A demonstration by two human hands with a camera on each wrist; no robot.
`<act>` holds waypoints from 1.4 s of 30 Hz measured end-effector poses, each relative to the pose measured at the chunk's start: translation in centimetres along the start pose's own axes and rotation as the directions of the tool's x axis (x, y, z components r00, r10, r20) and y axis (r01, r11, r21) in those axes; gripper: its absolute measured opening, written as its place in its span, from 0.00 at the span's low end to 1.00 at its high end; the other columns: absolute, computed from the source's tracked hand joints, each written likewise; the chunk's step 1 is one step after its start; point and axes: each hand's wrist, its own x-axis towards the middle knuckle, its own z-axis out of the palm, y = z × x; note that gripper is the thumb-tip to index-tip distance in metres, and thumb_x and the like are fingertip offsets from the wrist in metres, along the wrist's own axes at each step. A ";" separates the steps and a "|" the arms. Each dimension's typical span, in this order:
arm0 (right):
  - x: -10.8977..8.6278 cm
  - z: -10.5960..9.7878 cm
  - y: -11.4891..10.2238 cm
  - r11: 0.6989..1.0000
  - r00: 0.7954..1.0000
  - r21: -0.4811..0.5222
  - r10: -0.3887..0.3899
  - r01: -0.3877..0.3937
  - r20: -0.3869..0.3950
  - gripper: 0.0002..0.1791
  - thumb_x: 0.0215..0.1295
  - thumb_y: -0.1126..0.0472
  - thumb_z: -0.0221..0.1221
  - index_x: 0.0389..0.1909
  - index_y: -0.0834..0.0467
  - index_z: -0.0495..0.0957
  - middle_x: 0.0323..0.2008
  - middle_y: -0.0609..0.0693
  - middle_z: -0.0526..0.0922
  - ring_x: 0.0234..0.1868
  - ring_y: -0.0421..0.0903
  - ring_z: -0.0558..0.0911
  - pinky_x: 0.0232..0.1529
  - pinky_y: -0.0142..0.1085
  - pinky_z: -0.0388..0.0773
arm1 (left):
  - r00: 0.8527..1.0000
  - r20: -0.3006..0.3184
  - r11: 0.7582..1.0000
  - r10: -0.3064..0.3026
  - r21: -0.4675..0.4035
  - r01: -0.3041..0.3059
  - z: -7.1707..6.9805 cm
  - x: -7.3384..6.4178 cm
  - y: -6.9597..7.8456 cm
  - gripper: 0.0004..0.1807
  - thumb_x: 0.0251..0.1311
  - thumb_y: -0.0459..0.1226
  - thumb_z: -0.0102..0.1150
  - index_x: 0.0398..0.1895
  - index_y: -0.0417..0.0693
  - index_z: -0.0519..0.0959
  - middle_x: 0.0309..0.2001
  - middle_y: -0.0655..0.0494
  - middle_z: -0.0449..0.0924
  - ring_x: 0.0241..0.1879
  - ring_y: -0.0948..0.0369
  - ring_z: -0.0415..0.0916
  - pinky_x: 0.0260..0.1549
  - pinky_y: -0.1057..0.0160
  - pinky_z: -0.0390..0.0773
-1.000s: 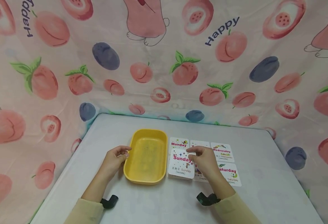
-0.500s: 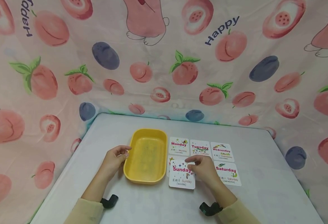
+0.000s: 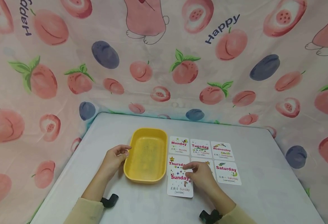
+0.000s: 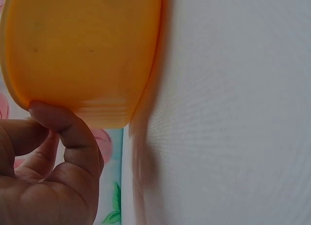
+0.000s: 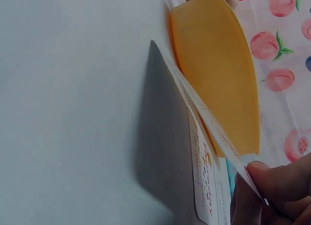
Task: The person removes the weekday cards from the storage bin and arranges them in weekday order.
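My left hand pinches the left rim of a shallow yellow plastic tray, thumb at the rim in the left wrist view. My right hand holds a white "Sunday" flash card by its upper right corner, between thumb and fingers. In the right wrist view that card is tilted, its far end close over the table. It overlaps the lower part of the "Thursday" card in the head view. Another card is mostly hidden behind my right hand.
Cards reading "Monday", "Tuesday", "Wednesday" and "Saturday" lie face up in two rows right of the tray. A white cloth covers the table. Behind stands a peach-patterned curtain.
My right hand has drawn the "Sunday" card toward me, off the lower row, uncovering most of the "Thursday" heading. My left hand and the tray stay in place.
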 end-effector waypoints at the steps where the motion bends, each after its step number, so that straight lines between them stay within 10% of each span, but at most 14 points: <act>1: -0.1 0.1 0.0 1.000 1.000 -0.007 -0.005 0.005 0.001 0.12 0.60 0.69 0.73 0.40 0.50 0.92 0.46 0.48 0.87 0.45 0.48 0.76 0.43 0.38 0.69 | 1.000 -0.001 1.000 0.000 0.002 0.000 0.0 0.0 0.0 0.15 0.76 0.29 0.58 0.61 0.40 0.83 0.44 0.52 0.76 0.37 0.59 0.72 0.31 0.68 0.77; 14: -0.7 0.7 0.2 0.996 0.997 -0.045 -0.069 0.071 0.041 0.12 0.54 0.70 0.76 0.37 0.53 0.89 0.31 0.49 0.79 0.30 0.45 0.74 0.28 0.32 0.68 | 1.000 -0.004 1.000 0.012 0.002 -0.012 0.0 0.0 0.9 0.15 0.76 0.29 0.59 0.62 0.40 0.82 0.43 0.52 0.76 0.37 0.59 0.73 0.32 0.69 0.77; 42: -1.7 2.0 0.8 0.948 0.988 -0.278 -0.152 0.152 0.020 0.14 0.51 0.67 0.79 0.33 0.51 0.85 0.34 0.43 0.82 0.36 0.42 0.77 0.40 0.37 0.75 | 1.000 0.016 0.998 0.000 0.057 -0.001 -0.2 -0.3 0.9 0.16 0.77 0.30 0.58 0.63 0.42 0.82 0.45 0.50 0.76 0.36 0.58 0.72 0.30 0.66 0.77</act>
